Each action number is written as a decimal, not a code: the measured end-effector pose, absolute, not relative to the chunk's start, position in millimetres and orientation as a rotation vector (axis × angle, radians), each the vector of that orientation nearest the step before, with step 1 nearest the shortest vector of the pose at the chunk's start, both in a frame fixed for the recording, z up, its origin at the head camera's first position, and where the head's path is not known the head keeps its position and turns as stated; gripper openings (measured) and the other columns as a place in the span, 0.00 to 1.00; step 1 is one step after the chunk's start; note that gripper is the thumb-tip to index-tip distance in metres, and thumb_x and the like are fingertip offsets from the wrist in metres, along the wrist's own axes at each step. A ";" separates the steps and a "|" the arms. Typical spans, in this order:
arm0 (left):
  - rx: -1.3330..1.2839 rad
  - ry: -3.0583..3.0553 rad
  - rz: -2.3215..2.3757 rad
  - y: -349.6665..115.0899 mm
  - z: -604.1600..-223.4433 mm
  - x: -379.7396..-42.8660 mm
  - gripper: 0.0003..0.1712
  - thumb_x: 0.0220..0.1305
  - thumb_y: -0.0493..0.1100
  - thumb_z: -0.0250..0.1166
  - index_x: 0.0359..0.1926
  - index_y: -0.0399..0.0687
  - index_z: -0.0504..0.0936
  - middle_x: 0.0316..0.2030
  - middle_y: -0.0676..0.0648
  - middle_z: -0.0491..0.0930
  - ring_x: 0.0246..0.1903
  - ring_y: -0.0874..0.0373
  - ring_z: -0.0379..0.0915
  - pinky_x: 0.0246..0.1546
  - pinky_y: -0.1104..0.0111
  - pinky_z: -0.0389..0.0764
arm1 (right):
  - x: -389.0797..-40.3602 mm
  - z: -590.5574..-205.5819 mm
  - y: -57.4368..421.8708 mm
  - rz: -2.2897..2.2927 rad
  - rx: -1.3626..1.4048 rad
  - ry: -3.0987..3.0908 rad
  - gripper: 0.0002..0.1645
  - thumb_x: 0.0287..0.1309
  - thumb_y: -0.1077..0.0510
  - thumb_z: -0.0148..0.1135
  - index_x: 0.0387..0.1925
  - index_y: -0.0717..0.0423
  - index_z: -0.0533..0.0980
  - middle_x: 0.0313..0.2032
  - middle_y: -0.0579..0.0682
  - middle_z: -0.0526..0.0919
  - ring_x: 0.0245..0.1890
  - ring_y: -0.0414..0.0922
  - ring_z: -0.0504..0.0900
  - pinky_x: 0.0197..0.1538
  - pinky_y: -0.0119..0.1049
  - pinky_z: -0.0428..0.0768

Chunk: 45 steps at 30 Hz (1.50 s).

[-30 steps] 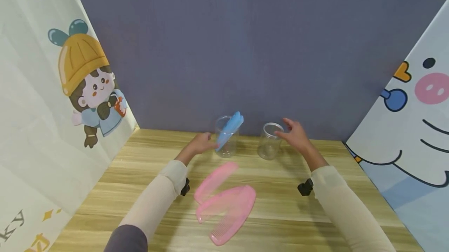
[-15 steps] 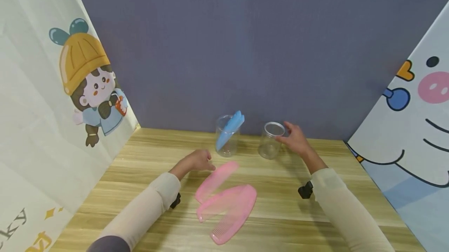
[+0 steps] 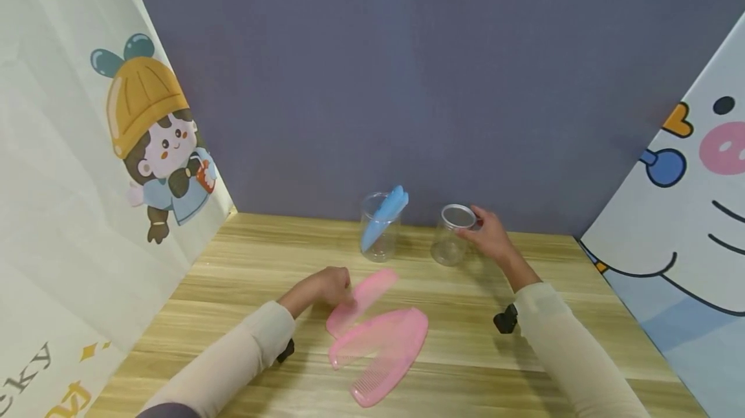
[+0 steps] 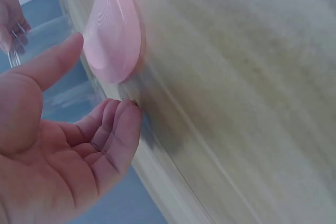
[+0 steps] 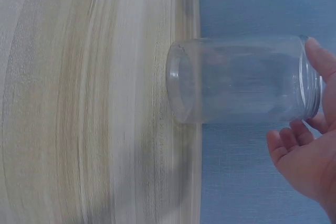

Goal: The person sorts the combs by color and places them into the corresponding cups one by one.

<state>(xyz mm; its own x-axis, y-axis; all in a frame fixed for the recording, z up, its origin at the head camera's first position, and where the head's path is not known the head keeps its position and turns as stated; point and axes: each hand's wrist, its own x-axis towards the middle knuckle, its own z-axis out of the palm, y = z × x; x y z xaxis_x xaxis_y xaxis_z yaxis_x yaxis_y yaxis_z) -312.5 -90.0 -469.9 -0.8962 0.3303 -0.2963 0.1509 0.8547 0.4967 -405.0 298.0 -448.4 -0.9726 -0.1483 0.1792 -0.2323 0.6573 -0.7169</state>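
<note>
Two containers are stood upright on the light wood-grain counter (image 3: 256, 259), near its back edge. In the clear, round plastic cup (image 3: 388, 244) on the left, a light blue, elongated plastic item (image 3: 384, 219) is held at a slant: its lower end is set low at the cup's left side, and its upper end is carried out above the right of the rim. Whether one piece or two nested pieces are contained cannot be told. Just beside it, well to the right of the blue item, a clear cylindrical jar with a silvery rim (image 3: 449, 238) is placed.

By the grip of the right hand (image 3: 490, 237), the silvery-rimmed jar is pinched at its top, with the thumb laid on the near side of the rim and the fingers bent round the other.

The grip of the left hand (image 3: 329, 287) is held low over the counter, thumb and loosely bent fingers spread apart with a gap between. A pink, curved plastic comb (image 3: 371, 290) is lain beside it; whether it is touched cannot be told. Nearer the person, a second pink comb (image 3: 368, 338) and a third pink comb (image 3: 400, 358) are laid in a V, overlapped at their right ends.
</note>
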 end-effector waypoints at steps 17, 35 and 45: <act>0.371 2.653 0.634 -89.6 -472.3 -295.7 0.17 0.49 0.44 0.79 0.25 0.43 0.77 0.22 0.51 0.73 0.22 0.60 0.64 0.19 0.72 0.66 | -405.4 -455.7 295.3 1.361 0.280 -2.738 0.57 0.63 0.46 0.70 0.79 0.66 0.49 0.69 0.71 0.66 0.68 0.65 0.68 0.65 0.61 0.72; 0.356 2.721 0.542 -83.0 -475.2 -290.2 0.25 0.44 0.45 0.81 0.33 0.40 0.74 0.30 0.46 0.74 0.30 0.55 0.70 0.28 0.66 0.77 | -403.9 -461.8 295.0 1.335 0.222 -2.707 0.56 0.61 0.45 0.72 0.78 0.64 0.53 0.70 0.69 0.68 0.69 0.64 0.69 0.66 0.60 0.73; 0.321 2.716 0.496 -82.6 -471.3 -286.3 0.22 0.48 0.44 0.79 0.32 0.42 0.73 0.30 0.45 0.73 0.27 0.55 0.73 0.24 0.69 0.77 | -400.6 -460.7 293.3 1.349 0.271 -2.687 0.52 0.62 0.44 0.71 0.76 0.62 0.57 0.67 0.68 0.70 0.66 0.63 0.73 0.60 0.56 0.78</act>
